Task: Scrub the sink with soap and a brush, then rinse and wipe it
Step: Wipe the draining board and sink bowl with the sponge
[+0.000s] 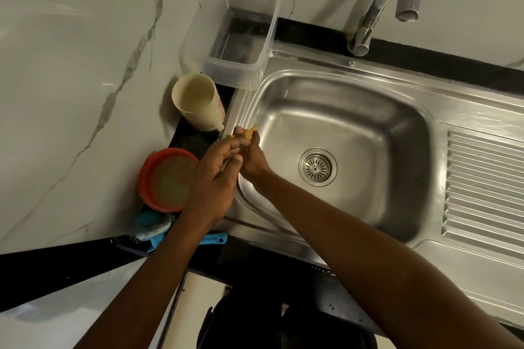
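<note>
1. Sink (pixel 348 122), a stainless steel basin with a ribbed drainboard (pixel 485 187) on its right, is filling the middle and right of the head view; its bowl is looking dry and bare, with the round drain strainer (pixel 317 167) sitting at the bottom.
2. Both hands are meeting over the sink's left rim. The left hand (pixel 214 178) is curling its fingers around a small yellow-orange piece (pixel 249 132), probably a scrap of sponge or soap, and the right hand (pixel 251 157) is gripping the same piece from the other side; what exactly it is I cannot tell.
3. Judging by the dry bowl, the person is probably only getting ready to soap; scrubbing, rinsing and wiping are all looking undone.
4. The next move is likely calling for freeing one hand, reaching back to the blue brush (pixel 158 228) lying on the dark counter at the near left, and bringing soap to it.
5. Around the hands: a red-rimmed round tub (pixel 167 178) is sitting just left of the left hand, a cream jug (pixel 198 102) is lying tipped farther back, and a clear plastic container (pixel 241 37) is resting at the far left corner of the sink.
6. The faucet (pixel 377 5) is hanging over the far rim, not running.
7. The left forearm is crossing over the brush handle, so that arm is standing in the way of a clean grab.
</note>
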Demonstrator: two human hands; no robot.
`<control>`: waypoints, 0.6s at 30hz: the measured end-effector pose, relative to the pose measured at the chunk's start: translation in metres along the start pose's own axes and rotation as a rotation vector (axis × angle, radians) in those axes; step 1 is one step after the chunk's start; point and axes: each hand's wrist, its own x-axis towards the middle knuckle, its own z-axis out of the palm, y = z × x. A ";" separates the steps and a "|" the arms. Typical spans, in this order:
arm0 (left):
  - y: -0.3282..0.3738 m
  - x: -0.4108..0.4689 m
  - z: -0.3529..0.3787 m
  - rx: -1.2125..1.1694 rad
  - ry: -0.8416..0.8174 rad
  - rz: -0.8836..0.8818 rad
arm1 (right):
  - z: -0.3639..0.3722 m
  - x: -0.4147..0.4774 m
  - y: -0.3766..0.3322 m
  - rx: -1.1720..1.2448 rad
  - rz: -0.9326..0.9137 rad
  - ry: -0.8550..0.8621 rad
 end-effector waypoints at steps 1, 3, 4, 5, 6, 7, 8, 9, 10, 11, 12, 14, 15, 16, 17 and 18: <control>-0.001 0.000 0.000 0.012 0.000 -0.005 | -0.001 0.007 -0.008 0.057 0.026 0.011; -0.004 0.001 -0.002 0.028 -0.004 -0.005 | -0.001 0.021 -0.023 0.105 0.052 0.054; -0.004 0.001 -0.002 0.029 -0.005 -0.007 | -0.002 0.027 -0.028 0.093 0.054 0.080; -0.004 0.001 -0.002 0.025 -0.006 -0.012 | -0.004 0.036 -0.031 0.086 0.049 0.109; -0.004 0.001 -0.002 0.017 -0.007 -0.016 | -0.006 0.043 -0.034 0.074 0.045 0.138; -0.004 0.000 -0.002 0.007 -0.011 -0.018 | -0.009 0.049 -0.038 0.072 0.047 0.157; -0.004 -0.001 -0.001 -0.001 -0.012 -0.022 | -0.012 0.059 -0.039 0.085 0.053 0.167; -0.003 -0.001 0.000 -0.009 -0.011 -0.029 | -0.015 0.068 -0.044 0.103 0.063 0.173; -0.002 -0.002 0.000 -0.018 -0.008 -0.035 | -0.018 0.077 -0.048 0.142 0.080 0.193; -0.002 -0.002 0.000 -0.028 -0.003 -0.041 | -0.022 0.088 -0.051 0.175 0.099 0.220; -0.001 -0.003 0.000 -0.035 0.001 -0.042 | -0.028 0.100 -0.051 0.229 0.127 0.238; 0.001 -0.004 0.000 -0.049 -0.001 -0.037 | -0.040 0.111 -0.056 0.346 0.161 0.266; 0.001 -0.004 0.000 -0.055 -0.003 -0.035 | -0.045 0.111 -0.061 0.390 0.149 0.302; 0.001 -0.003 0.000 -0.061 -0.004 -0.037 | -0.047 0.111 -0.065 0.416 0.155 0.312; 0.001 -0.003 0.000 -0.064 -0.006 -0.038 | -0.047 0.112 -0.064 0.403 0.157 0.301; 0.001 -0.002 0.000 -0.065 -0.006 -0.034 | -0.043 0.111 -0.062 0.373 0.163 0.281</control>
